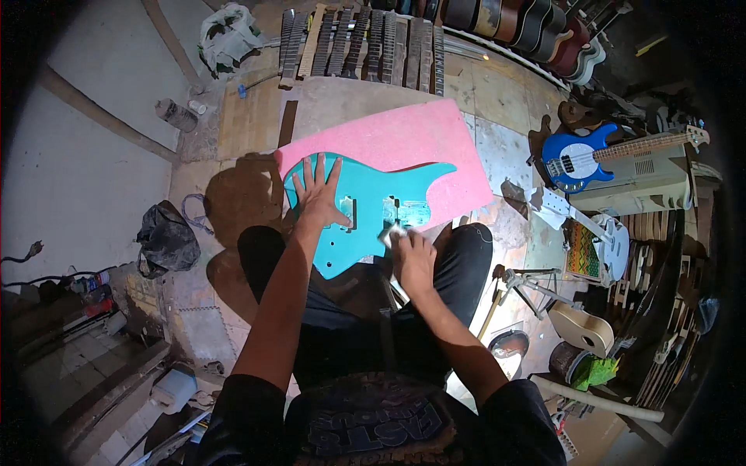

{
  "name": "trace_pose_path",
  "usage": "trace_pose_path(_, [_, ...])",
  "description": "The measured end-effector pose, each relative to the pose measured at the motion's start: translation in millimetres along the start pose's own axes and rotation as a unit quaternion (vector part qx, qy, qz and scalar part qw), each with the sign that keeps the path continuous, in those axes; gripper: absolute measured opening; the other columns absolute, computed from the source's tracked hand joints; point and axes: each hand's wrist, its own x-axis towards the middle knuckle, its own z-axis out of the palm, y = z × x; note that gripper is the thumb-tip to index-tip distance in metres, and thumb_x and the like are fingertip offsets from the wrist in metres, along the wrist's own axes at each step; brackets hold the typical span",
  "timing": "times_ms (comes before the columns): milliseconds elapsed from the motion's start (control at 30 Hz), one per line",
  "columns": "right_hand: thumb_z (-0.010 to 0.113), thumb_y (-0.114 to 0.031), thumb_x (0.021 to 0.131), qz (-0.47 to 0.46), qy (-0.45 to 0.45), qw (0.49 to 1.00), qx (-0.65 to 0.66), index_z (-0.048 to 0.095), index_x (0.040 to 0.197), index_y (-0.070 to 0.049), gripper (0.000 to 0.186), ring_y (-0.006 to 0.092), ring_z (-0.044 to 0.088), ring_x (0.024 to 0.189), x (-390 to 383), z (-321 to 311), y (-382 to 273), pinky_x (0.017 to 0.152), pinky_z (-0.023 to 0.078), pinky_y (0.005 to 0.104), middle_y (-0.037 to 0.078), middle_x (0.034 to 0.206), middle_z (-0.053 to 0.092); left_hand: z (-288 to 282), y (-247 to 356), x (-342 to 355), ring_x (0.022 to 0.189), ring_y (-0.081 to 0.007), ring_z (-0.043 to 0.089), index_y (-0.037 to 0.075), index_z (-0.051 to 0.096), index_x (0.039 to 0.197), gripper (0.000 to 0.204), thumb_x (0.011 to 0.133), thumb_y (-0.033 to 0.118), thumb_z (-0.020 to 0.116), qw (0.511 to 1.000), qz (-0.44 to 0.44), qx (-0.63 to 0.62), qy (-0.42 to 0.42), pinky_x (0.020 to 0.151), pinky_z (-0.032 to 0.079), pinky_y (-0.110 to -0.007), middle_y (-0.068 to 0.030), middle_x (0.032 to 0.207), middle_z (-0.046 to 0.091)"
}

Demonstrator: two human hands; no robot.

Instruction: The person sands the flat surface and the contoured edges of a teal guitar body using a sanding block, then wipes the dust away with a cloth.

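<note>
A turquoise electric guitar body [365,186] lies over my lap and the near part of a pink sheet [451,132]. It has routed cavities and small drilled holes, and no neck on it. My left hand [316,200] rests flat on its left part, fingers spread. Closed fingers of my right hand [413,260] grip a small whitish piece [395,234] against the body's near edge, beside the right-hand cavity. Motion blur hides whether this is a folded cloth or paper. Pale smears mark the paint near that cavity.
Guitar necks [365,46] lie in a row at the far side. Several guitar bodies [513,27] stand at the far right. To the right are a blue bass guitar [579,159], a metal stand [528,291] and a small guitar [581,328]. A black plastic bag [167,239] sits left.
</note>
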Motion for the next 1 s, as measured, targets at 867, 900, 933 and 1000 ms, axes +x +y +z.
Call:
trace_pose_path(867, [0.064,-0.004,0.084,-0.046,-0.015,0.996,0.081,0.065,0.127,-0.017,0.045,0.0395,0.056,0.114,31,3,-30,0.096,0.042,0.0514,0.016,0.126,0.061,3,1,0,0.159,-0.0451,0.0,0.027,0.013,0.168,0.163,0.033,0.037,0.103,1.0,-0.003,0.011,0.01,0.123,0.004,-0.069,-0.0176,0.174,0.006])
trace_pose_path(900, [0.064,-0.007,0.086,-0.057,-0.041,0.995,0.065,0.066,0.128,-0.017,0.043,0.0391,0.054,0.118,17,3,-34,0.098,0.042,0.051,0.016,0.128,0.059,0,0,0,0.159,-0.0449,0.0,0.027,0.013,0.168,0.163,0.033,0.038,0.103,1.0,-0.006,0.011,0.008,0.123,0.004,-0.069,-0.0175,0.174,0.006])
trace_pose_path(933, [0.064,-0.008,0.087,-0.073,-0.045,0.992,0.087,0.066,0.129,-0.018,0.044,0.0385,0.053,0.121,1,3,-40,0.1,0.041,0.0509,0.016,0.129,0.059,-2,-1,0,0.159,-0.0448,0.0,0.027,0.013,0.168,0.163,0.033,0.038,0.103,1.0,-0.009,0.011,0.005,0.123,0.004,-0.069,-0.0175,0.174,0.006])
trace_pose_path(1000, [0.063,-0.009,0.088,-0.1,-0.072,0.991,0.055,0.066,0.13,-0.018,0.043,0.0379,0.054,0.122,-17,2,-46,0.101,0.041,0.051,0.015,0.128,0.059,-1,-1,0,0.159,-0.0446,0.0,0.027,0.013,0.168,0.163,0.033,0.039,0.103,1.0,-0.012,0.016,0.005,0.123,0.004,-0.069,-0.0175,0.174,0.006])
